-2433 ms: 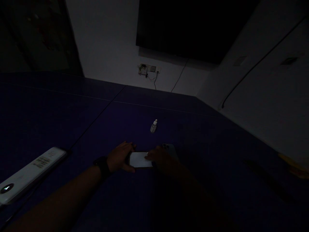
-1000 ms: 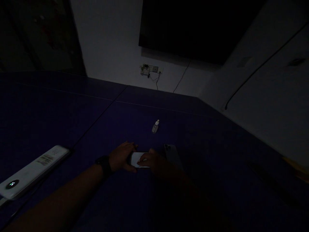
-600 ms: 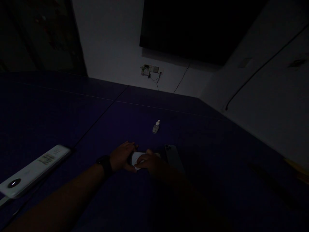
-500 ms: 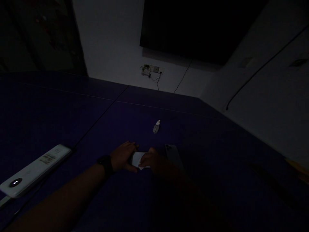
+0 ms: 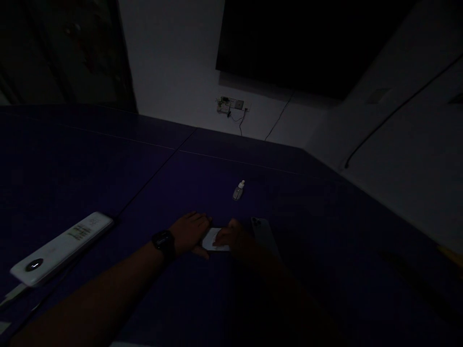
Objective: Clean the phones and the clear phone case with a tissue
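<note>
In the dim head view, a flat phone-shaped slab with a light face [image 5: 208, 240] lies crosswise on the dark purple-blue surface. My left hand [image 5: 188, 232], with a black watch on its wrist, grips the slab's left end between thumb and fingers. Bent over the slab's right part is my right hand [image 5: 233, 236], its fingers closed and pressed down on the face. A small white piece, like a tissue or cloth, shows faintly under those fingertips. Just right of this hand lies a phone [image 5: 265, 235] with its back and cameras up, partly hidden by my right forearm.
Beyond my hands stands or lies a small clear bottle with a white cap [image 5: 238, 193]. A long white device with a round dark display [image 5: 65, 248] and a cable lies at left. A large dark screen [image 5: 285, 48] hangs on the wall above sockets [image 5: 238, 104].
The whole view has shifted slightly, so things appear a little further right. My right fingers still press on the slab, with less of the white piece showing. My left hand keeps its grip.
</note>
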Available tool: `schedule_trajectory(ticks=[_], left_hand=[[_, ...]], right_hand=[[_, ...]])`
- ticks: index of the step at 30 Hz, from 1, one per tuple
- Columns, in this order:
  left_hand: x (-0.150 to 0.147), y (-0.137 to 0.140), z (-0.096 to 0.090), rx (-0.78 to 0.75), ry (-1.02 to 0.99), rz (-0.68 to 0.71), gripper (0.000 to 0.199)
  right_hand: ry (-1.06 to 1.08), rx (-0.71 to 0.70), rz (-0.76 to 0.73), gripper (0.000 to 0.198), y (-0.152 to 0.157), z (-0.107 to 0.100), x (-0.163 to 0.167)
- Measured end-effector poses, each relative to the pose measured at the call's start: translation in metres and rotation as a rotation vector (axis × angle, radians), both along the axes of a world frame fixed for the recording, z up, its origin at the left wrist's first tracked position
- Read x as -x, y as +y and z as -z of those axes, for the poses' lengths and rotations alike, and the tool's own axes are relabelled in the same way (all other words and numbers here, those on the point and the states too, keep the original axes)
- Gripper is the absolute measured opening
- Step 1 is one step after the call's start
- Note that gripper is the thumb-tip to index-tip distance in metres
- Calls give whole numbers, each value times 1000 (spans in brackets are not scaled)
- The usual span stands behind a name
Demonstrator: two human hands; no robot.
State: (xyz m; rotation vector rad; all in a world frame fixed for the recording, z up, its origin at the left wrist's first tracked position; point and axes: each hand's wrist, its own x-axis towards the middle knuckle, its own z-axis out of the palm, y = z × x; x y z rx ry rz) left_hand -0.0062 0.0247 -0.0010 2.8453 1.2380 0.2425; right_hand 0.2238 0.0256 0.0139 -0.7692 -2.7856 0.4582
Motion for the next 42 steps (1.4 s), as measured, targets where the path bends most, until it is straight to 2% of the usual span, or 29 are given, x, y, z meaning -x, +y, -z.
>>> schedule_trajectory(ticks=[6,10,13,18,22,26,28,31,38,42], left_hand=[[1,-1,-1,-6,-5,7,92],[0,-1,-1,-6,-4,2,92],[0,0,1,0,-8,-10,93],[0,0,2,-1,-2,-6,93],[1,0,3,-17,2,-16,93],[0,-1,2,-17,20,-35,97],[0,-1,2,-20,17,-36,98],[-1,-1,0,-9,14,-31,98],[0,0,1,21,4,-31,96],[1,0,-1,47,0,-31,96]], right_hand=[[-38,23,-85,27,-2,5,13],[-37,107,-25,31,3,4,5],[-11,72,10,32,1,3,6],[-24,-7,-72,34,-4,0,12],[-97,20,-63,27,8,2,-11],[-91,55,0,29,15,3,-39],[-93,66,-14,30,14,1,-44],[-101,70,-62,34,9,-3,-35],[-17,64,-38,38,-16,-13,21],[3,69,-41,36,-19,-17,25]])
